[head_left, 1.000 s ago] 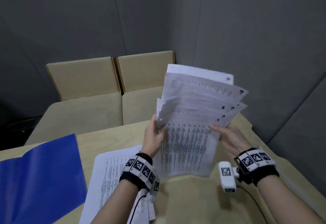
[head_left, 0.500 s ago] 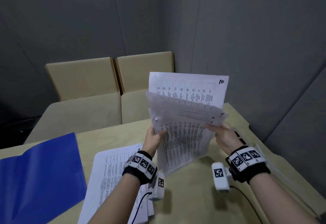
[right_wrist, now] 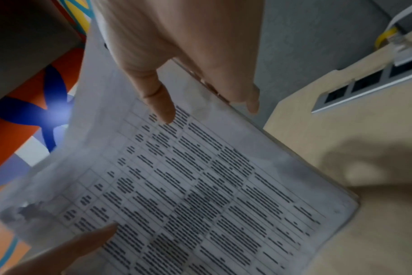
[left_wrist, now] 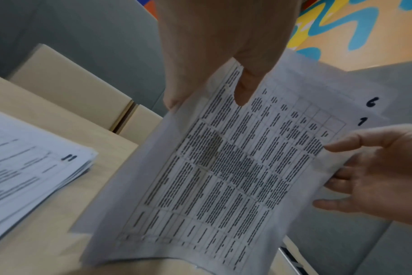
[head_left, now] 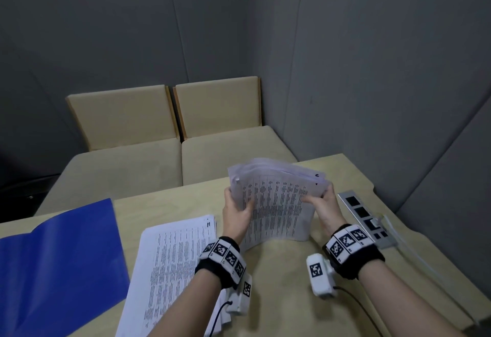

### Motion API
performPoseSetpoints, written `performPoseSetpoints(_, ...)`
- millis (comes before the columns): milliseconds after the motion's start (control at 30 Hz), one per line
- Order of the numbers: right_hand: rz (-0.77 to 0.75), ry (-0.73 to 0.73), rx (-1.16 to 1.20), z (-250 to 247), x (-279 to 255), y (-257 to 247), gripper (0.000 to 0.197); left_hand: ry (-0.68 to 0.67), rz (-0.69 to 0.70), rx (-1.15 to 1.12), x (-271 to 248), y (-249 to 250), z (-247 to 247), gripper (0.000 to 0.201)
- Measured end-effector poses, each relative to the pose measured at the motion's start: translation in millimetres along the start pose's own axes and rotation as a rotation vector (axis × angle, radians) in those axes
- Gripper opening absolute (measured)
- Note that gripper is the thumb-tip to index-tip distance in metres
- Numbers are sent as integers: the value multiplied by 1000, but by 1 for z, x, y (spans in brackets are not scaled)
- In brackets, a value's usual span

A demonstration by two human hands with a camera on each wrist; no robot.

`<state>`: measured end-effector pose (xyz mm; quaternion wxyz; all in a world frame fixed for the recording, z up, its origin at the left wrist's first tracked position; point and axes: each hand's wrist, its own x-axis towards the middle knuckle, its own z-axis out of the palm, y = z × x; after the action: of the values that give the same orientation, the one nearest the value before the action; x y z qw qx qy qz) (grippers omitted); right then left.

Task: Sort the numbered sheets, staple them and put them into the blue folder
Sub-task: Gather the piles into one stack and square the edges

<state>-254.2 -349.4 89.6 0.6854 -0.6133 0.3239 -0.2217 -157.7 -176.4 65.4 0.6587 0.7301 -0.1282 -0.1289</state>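
Hands are gripping: left hand (head_left: 237,210) and right hand (head_left: 324,206) are pinching the white printed numbered sheets (head_left: 276,205) above the pale wooden table (head_left: 279,283); tapping the bottom edges level should be squaring them.

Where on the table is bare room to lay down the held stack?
Bare tabletop lies between the wrists, right of the printed sheets. A narrower strip runs between the blue folder and those sheets. The right edge is crowded by the socket panel.
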Motion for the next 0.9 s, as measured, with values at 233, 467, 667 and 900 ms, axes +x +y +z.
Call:
performPoseSetpoints(233,36,-10,-282,7,-3,25,48,11,-31,158,-8,-18,-2,13)
performPoseSetpoints(467,15,-139,-401,68,-8,22,25,48,-191,163,-9,-28,-83,36)
performPoseSetpoints(667,335,-484,-470,145,-36,90,48,202,-487,290,-33,-63,-177,27)
performPoseSetpoints(900,371,-275,-660,207,-52,145,24,153,-688,608,-18,-114,-229,53)
